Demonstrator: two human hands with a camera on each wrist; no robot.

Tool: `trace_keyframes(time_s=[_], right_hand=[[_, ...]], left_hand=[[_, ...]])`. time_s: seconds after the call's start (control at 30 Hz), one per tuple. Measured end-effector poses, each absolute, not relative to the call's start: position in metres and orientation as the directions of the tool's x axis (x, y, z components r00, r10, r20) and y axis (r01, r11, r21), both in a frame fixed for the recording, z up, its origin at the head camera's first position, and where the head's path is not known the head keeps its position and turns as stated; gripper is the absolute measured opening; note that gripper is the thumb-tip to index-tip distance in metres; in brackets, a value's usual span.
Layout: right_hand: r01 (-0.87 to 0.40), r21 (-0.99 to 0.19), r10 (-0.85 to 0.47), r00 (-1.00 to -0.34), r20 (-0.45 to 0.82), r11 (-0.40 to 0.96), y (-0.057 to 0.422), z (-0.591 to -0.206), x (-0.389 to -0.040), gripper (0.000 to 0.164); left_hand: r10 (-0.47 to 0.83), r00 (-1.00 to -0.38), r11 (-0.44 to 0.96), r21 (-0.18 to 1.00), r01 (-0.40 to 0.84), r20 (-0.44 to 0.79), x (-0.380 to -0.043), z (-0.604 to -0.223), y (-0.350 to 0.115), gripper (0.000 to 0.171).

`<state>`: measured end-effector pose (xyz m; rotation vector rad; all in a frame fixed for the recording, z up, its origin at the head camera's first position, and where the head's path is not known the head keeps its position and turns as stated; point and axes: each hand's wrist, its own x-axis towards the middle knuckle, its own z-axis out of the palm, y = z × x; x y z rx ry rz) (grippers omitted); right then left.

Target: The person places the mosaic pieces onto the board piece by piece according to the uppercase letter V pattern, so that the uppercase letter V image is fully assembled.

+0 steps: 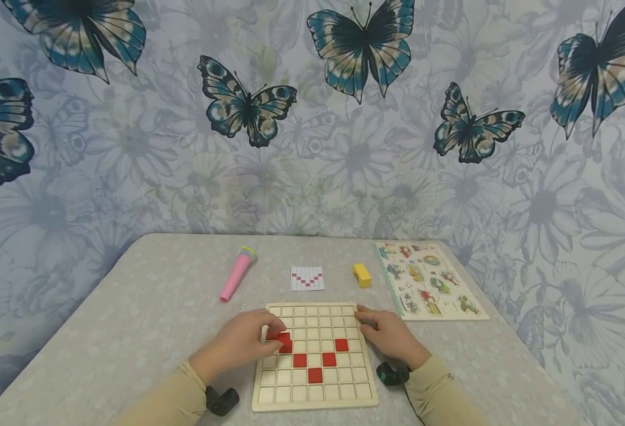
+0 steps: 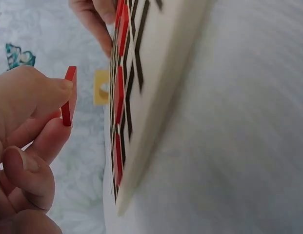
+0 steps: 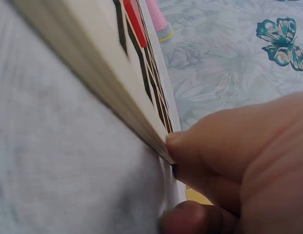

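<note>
Between thumb and fingertip, my left hand (image 1: 240, 338) pinches a thin red square tile (image 2: 70, 96), held over the left side of a pale wooden grid board (image 1: 341, 393). The left wrist view shows this tile edge-on, apart from the board. Several red tiles, such as one red tile (image 1: 315, 375) at the lowest point of the pattern, lie in the grid's squares. My right hand (image 1: 392, 336) grips the board's right edge near the far corner, its thumb on the rim. Part of the grid's left side is hidden behind my left hand.
Beyond the board lies a small white card (image 1: 308, 278) printed with a red V of squares. A pink toy microphone (image 1: 235, 278) is to its left, a yellow block (image 1: 362, 276) to its right. A picture puzzle board (image 1: 437, 281) lies at the far right.
</note>
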<state>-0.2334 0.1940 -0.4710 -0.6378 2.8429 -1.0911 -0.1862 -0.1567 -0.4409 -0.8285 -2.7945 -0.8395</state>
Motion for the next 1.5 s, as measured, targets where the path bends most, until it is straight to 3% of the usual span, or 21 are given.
trace_keyframes(time_s=[0.5,0.93,1.5], right_hand=[[-0.358,-0.635,-0.367,-0.922,0.123,0.685,0.199,-0.473,-0.233,0.035],[-0.421,-0.599,-0.418,-0.895,0.154,0.681,0.198,-0.471,-0.232,0.034],[-0.420,-0.606,-0.418,-0.895,0.154,0.675,0.194,-0.471,-0.232,0.034]], left_hand=[[0.470,-0.867,0.697,0.534,0.478,0.163,-0.217,-0.431,-0.073,0.022],[0.535,-0.844,0.719,0.505,0.478,0.038,-0.225,-0.430,-0.019,0.004],[0.530,-0.848,0.759,0.440,0.480,0.009,-0.232,-0.430,-0.006,0.008]])
